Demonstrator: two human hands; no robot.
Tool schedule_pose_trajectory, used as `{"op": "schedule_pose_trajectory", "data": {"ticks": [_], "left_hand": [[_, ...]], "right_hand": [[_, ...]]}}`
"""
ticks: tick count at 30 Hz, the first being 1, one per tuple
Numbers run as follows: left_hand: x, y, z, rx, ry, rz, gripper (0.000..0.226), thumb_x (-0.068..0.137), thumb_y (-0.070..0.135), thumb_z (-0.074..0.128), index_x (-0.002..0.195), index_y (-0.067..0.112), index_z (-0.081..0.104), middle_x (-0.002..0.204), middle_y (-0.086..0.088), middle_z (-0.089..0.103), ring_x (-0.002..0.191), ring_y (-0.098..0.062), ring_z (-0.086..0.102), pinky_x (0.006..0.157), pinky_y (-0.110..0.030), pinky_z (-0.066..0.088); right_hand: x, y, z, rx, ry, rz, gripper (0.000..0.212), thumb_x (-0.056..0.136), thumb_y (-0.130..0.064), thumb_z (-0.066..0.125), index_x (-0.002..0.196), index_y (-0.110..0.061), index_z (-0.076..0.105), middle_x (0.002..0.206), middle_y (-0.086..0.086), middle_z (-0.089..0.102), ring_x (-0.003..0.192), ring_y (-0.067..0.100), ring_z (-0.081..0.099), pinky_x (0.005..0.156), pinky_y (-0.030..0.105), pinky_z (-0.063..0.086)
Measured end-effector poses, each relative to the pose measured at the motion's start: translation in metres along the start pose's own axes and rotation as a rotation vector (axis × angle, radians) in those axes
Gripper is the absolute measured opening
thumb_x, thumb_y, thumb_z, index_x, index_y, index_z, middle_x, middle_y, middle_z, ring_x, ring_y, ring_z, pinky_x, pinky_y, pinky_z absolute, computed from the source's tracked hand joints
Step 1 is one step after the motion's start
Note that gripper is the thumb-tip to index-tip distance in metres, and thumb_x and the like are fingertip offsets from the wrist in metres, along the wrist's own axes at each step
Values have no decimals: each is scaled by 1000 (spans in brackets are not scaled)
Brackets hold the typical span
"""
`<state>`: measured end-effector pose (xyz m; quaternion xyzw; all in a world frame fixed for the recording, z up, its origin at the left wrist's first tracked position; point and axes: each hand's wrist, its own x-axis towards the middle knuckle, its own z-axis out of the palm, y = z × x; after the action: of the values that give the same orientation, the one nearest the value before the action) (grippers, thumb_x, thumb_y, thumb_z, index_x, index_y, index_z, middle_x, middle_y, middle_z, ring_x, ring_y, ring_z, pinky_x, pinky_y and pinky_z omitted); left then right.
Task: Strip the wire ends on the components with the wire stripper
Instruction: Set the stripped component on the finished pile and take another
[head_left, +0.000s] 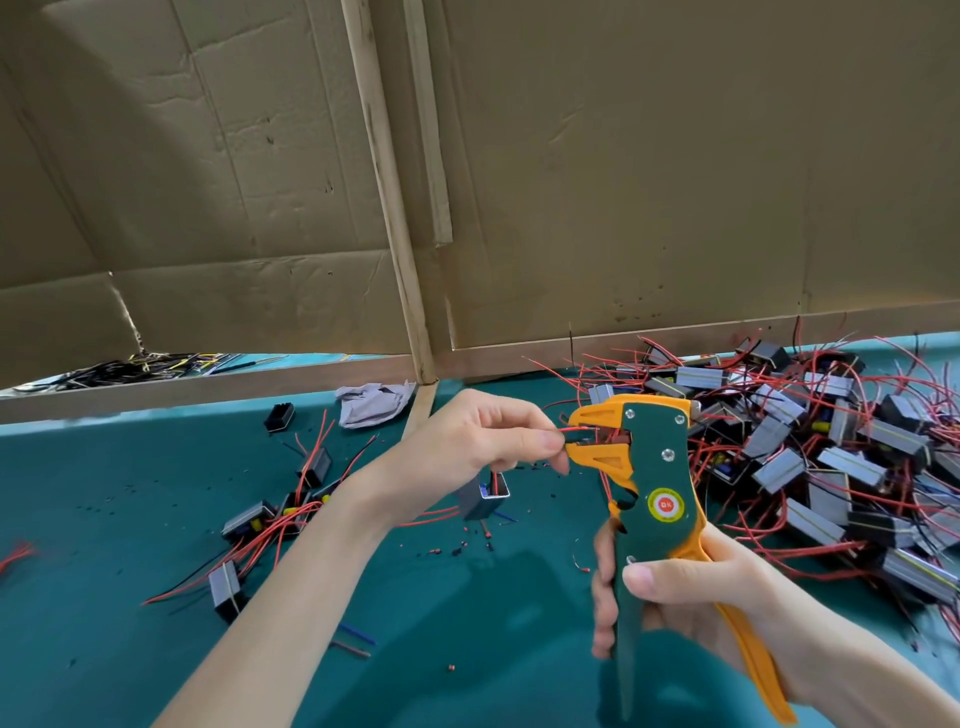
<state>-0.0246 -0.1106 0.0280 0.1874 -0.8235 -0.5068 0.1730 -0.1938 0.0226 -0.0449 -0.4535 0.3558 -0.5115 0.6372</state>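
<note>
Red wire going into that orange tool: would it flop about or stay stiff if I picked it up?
Probably springy rather than limp: the short red wire runs straight from the left hand into the wire stripper. Likely light and snag-prone: wires in the pile arch freely and tangle.

A wall of creased brown cardboard fills the upper half: a left panel (208, 182) from 9 to 12 o'clock and a smoother right panel (675, 156) from 12 to 3 o'clock. A pale wooden post (387, 197) runs tilted between them, with a shorter slat (428, 130) just beside it. A wooden rail (208, 387) lines the wall's foot. Below, a teal tabletop (104, 493) spreads from 8 to 4 o'clock. The light is soft and even, dimmer on the left panel.
</note>
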Motion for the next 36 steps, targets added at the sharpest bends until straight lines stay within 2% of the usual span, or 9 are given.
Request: {"op": "schedule_pose_trajectory", "data": {"ticks": [5, 12, 18, 21, 22, 25, 27, 31, 36], "left_hand": [[0, -1, -1, -70, -18, -20, 22, 83, 24, 57, 65, 22, 70, 62, -4, 45, 63, -16, 25, 66, -38, 15], [-1, -2, -2, -137, -93, -50, 26, 82, 20, 56, 60, 23, 69, 63, 7, 58, 60, -11, 30, 61, -21, 30], [-2, -3, -7, -117, -130, -45, 24, 84, 23, 57, 66, 23, 72, 68, 0, 54, 62, -12, 31, 63, -24, 28], [-4, -5, -10, -116, -156, -34, 23, 88, 25, 55, 73, 23, 73, 78, -23, 44, 66, -16, 28, 65, -26, 28], [-4, -6, -10, -115, -157, -37, 23, 88, 25, 55, 75, 23, 73, 80, -23, 42, 67, -16, 29, 65, -26, 28], [-3, -9, -9, -70, -131, -62, 17, 93, 22, 58, 84, 17, 71, 68, -3, 47, 63, -9, 33, 63, -20, 31], [-1, -11, -7, -28, -111, -90, 17, 91, 25, 58, 85, 16, 71, 61, 9, 44, 61, -9, 33, 61, -21, 29], [1, -15, -11, 43, -42, -102, 20, 96, 17, 55, 86, 15, 72, 58, 15, 51, 59, -7, 39, 61, -13, 36], [7, -13, -17, 171, 152, -89, 19, 95, 17, 58, 85, 20, 74, 78, 16, 68, 77, 3, 56, 74, -8, 41]], "right_hand": [[0, -1, 2, -35, -32, 5, 24, 70, -20, 80, 84, -5, 68, 76, 24, 63, 71, 37, 64, 72, 47, 54], [-2, -2, 1, -68, -46, 1, 30, 72, -25, 83, 83, -4, 64, 74, 23, 62, 70, 38, 63, 69, 44, 53], [-1, 2, 6, -70, 54, 18, 22, 67, -20, 79, 68, -6, 62, 54, 22, 56, 46, 30, 57, 50, 35, 52], [0, 6, 11, -85, 101, -2, 27, 67, -24, 79, 64, -7, 59, 49, 20, 54, 41, 28, 55, 49, 32, 49], [0, 9, 12, -98, 126, -17, 30, 67, -27, 79, 62, -8, 57, 47, 18, 52, 39, 27, 53, 47, 30, 48], [2, 16, 11, -144, 270, -73, 42, 60, -38, 81, 56, -9, 50, 41, 16, 45, 32, 25, 45, 41, 26, 39], [4, 17, 8, -84, 243, -59, 43, 55, -35, 87, 61, -7, 55, 47, 19, 49, 38, 29, 50, 44, 30, 45], [9, 10, 4, 94, 61, -33, 45, 50, -22, 95, 80, -2, 67, 72, 30, 59, 67, 41, 63, 67, 49, 55], [9, 8, -3, 146, 138, -28, 47, 44, -17, 94, 79, -1, 68, 74, 30, 59, 66, 42, 62, 67, 51, 55]]}}
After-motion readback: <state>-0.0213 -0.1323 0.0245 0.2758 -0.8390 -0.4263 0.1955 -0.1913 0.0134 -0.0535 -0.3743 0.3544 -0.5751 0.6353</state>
